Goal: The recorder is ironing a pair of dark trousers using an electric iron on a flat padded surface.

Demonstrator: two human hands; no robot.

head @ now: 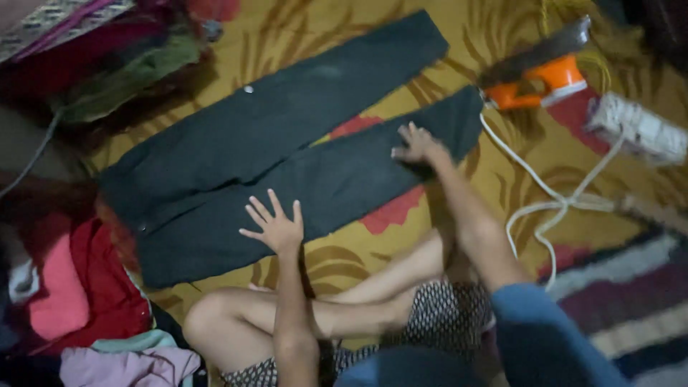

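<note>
**Two flat hands on a pair of dark trousers**

A pair of dark trousers (pixel 287 154) lies spread flat on a yellow patterned cloth (pixel 301 32), its two legs running up toward the far right and its waist toward the near left. The person sits cross-legged at the near edge of the trousers. The left hand (pixel 276 226) rests on the nearer trouser leg, close to its lower edge — fingers released, spread wide and grasping nothing. The right hand (pixel 418 145) lies farther along the same leg, near the hem, palm down with fingers splayed and loose; it too grips nothing.

Just past the hem of the trousers stands an orange iron (pixel 541 75), tipped on its side, and its white cord (pixel 548 204) loops across the cloth to the right of the trousers. Left of the waist sits a heap of red and pink clothes (pixel 79 287); beyond the trousers, at the far left, lies another pile of folded garments (pixel 107 64) — green and dark red.
</note>
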